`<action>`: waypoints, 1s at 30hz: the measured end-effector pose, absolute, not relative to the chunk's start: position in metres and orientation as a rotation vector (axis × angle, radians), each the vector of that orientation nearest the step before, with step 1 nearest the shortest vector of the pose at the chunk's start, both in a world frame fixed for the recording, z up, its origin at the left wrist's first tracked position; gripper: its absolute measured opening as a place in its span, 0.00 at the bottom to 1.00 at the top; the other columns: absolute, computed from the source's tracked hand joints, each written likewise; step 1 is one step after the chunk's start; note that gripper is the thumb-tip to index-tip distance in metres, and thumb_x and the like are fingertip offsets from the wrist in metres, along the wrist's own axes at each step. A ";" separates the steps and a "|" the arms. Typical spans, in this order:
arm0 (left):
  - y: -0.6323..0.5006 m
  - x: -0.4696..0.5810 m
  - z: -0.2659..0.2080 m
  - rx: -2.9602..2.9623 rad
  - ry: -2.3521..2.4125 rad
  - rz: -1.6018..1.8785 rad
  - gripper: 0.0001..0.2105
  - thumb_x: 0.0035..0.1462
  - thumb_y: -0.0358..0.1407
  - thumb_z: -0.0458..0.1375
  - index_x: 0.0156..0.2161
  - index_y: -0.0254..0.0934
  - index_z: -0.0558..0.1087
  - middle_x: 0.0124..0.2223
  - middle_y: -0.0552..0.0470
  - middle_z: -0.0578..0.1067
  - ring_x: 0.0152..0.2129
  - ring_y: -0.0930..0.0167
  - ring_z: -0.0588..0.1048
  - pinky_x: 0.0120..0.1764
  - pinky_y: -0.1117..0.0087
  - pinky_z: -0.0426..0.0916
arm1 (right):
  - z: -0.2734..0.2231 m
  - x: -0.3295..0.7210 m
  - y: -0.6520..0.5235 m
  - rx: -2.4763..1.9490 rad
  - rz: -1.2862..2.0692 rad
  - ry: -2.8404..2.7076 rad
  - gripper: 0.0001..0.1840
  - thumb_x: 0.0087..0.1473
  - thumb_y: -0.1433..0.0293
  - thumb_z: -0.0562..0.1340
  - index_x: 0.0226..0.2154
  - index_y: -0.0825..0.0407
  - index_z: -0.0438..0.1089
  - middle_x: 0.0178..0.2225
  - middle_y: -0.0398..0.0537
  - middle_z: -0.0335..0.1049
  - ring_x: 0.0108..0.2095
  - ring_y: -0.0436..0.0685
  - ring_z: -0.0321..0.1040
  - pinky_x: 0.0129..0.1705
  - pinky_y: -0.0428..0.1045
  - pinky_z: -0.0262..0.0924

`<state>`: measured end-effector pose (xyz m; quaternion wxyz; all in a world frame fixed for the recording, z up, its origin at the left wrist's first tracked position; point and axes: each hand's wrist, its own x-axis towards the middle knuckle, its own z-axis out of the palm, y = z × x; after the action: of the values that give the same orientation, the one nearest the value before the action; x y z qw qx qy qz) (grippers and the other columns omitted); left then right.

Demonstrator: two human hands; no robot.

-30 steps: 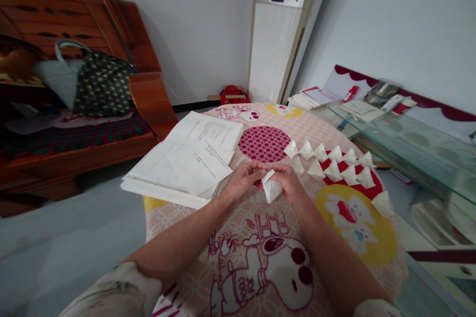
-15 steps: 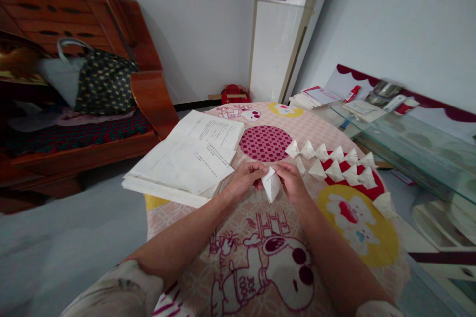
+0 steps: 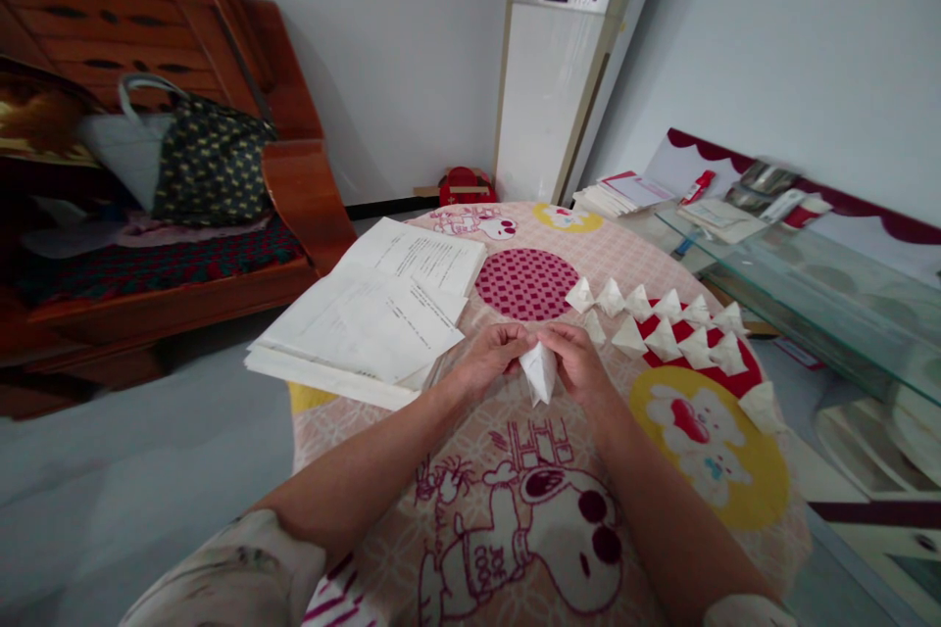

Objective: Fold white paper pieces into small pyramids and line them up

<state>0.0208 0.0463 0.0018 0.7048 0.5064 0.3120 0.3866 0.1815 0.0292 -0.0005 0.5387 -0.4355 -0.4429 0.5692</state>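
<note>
Over the middle of the round table, a small white folded paper piece [image 3: 539, 374] is pinched at its top between both hands, its pointed end hanging down. My left hand [image 3: 496, 354] grips its upper left, fingers closed. On the other side, my right hand [image 3: 577, 357] has thumb and fingers closed on the upper right edge. The fingertips of the two hands nearly meet and hide the top of the fold. To the right stand two rows of similar folded paper pieces [image 3: 664, 340], with another single piece [image 3: 762, 406] nearer the table's right edge.
A stack of printed paper sheets [image 3: 360, 323] lies left of my hands on the patterned tablecloth [image 3: 470, 441]. At right is a glass-topped cabinet [image 3: 816, 265] carrying papers and a red marker-like object [image 3: 697, 186]. A wooden bench [image 3: 294, 176] with bags stands at left.
My fingers have drawn together over the top of the folded paper, covering the tip that showed before. The paper has turned slightly. The rows and the sheets stay put.
</note>
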 end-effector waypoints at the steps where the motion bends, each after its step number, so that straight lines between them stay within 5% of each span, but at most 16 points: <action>1: 0.046 0.021 0.003 1.123 0.686 0.854 0.22 0.49 0.52 0.69 0.25 0.36 0.69 0.19 0.59 0.62 0.16 0.79 0.58 0.21 0.74 0.47 | 0.001 0.181 0.029 -1.025 1.354 -1.029 0.18 0.42 0.56 0.74 0.19 0.50 0.71 0.18 0.41 0.65 0.20 0.49 0.56 0.22 0.47 0.49; 9: 0.048 0.019 0.004 1.119 0.633 0.823 0.23 0.49 0.53 0.68 0.23 0.36 0.67 0.18 0.59 0.60 0.16 0.79 0.53 0.22 0.73 0.43 | 0.002 0.179 0.028 -0.965 1.456 -0.886 0.19 0.39 0.59 0.76 0.19 0.51 0.70 0.17 0.38 0.63 0.19 0.47 0.54 0.21 0.45 0.49; 17: 0.054 0.011 0.000 1.048 0.616 0.729 0.22 0.44 0.49 0.73 0.22 0.33 0.70 0.18 0.60 0.61 0.15 0.81 0.53 0.22 0.73 0.42 | -0.017 0.193 0.040 -0.839 1.420 -0.511 0.13 0.41 0.68 0.74 0.22 0.50 0.69 0.21 0.39 0.71 0.24 0.52 0.67 0.27 0.48 0.64; 24: 0.063 0.004 0.002 0.741 0.574 0.890 0.16 0.43 0.43 0.72 0.29 0.31 0.77 0.27 0.49 0.76 0.25 0.70 0.73 0.31 0.70 0.66 | -0.022 0.197 0.041 -0.787 1.505 -0.506 0.05 0.43 0.71 0.70 0.25 0.50 0.74 0.25 0.44 0.76 0.27 0.56 0.71 0.30 0.51 0.71; 30: 0.060 -0.001 0.009 0.735 0.346 0.987 0.17 0.47 0.41 0.70 0.41 0.32 0.82 0.40 0.45 0.81 0.37 0.66 0.77 0.42 0.68 0.70 | -0.025 0.198 0.044 -0.750 1.532 -0.570 0.02 0.47 0.71 0.68 0.29 0.51 0.75 0.29 0.46 0.79 0.30 0.57 0.75 0.26 0.49 0.71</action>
<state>-0.0005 0.0599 0.0087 0.8026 0.3428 0.1616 0.4607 0.1984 0.0441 -0.0252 0.6221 -0.3266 -0.2482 0.6669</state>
